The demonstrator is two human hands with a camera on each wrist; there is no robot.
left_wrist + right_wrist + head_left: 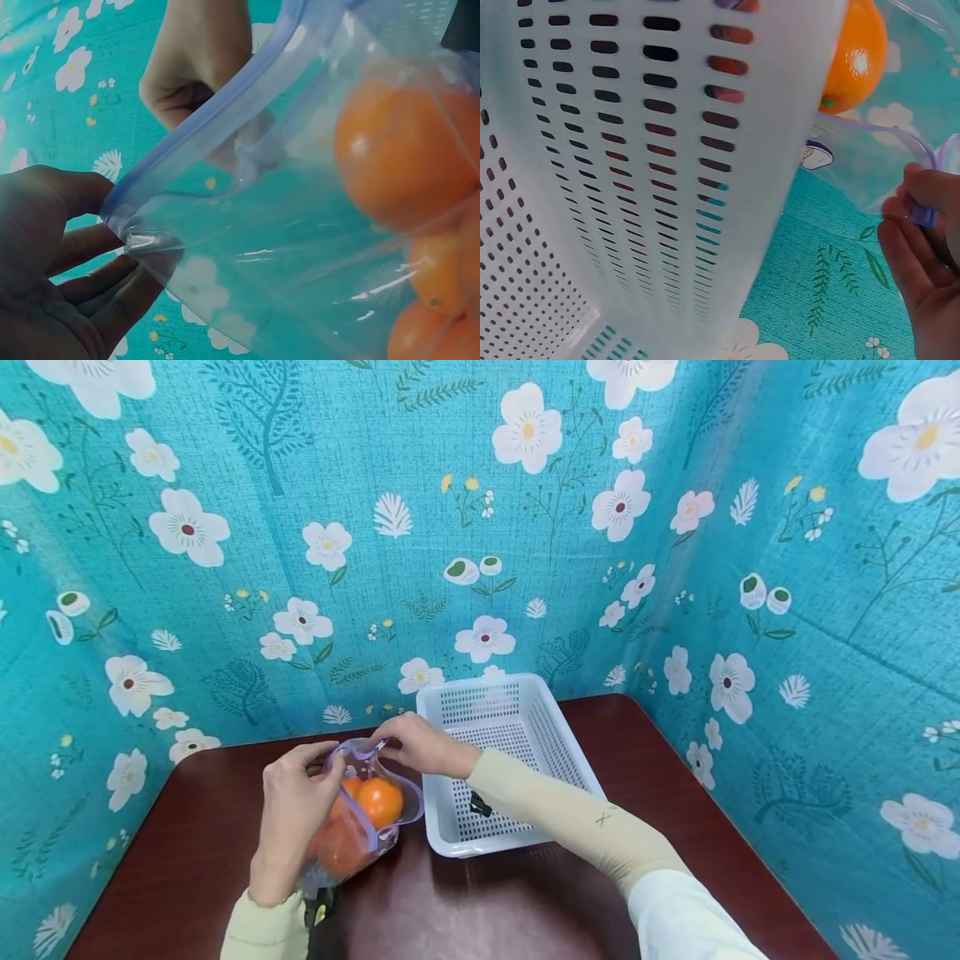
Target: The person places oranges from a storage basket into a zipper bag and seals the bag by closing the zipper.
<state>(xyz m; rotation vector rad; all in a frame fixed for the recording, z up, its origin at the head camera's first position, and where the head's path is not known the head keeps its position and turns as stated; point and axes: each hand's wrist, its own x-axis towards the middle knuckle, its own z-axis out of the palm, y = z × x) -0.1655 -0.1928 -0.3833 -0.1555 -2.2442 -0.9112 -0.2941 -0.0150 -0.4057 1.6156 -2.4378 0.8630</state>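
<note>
A clear zip bag [360, 843] with a purple zip edge stands on the table, its mouth spread apart. Several oranges [380, 802] lie inside it, also seen through the plastic in the left wrist view. My left hand [294, 802] pinches the bag's rim at the near left corner between thumb and fingers. At the far side of the mouth, my right hand [427, 745] pinches the zip edge; in the right wrist view the thumb and fingertips [919, 176] hold the purple strip. The bag's bottom is partly hidden behind the left hand and wrist.
A white perforated plastic basket [517, 718] stands just right of the bag, under my right forearm. A small black object [480, 805] shows at the basket, partly behind the sleeve. The dark red table [187, 843] meets a blue flowered cloth [360, 635] behind and at the sides.
</note>
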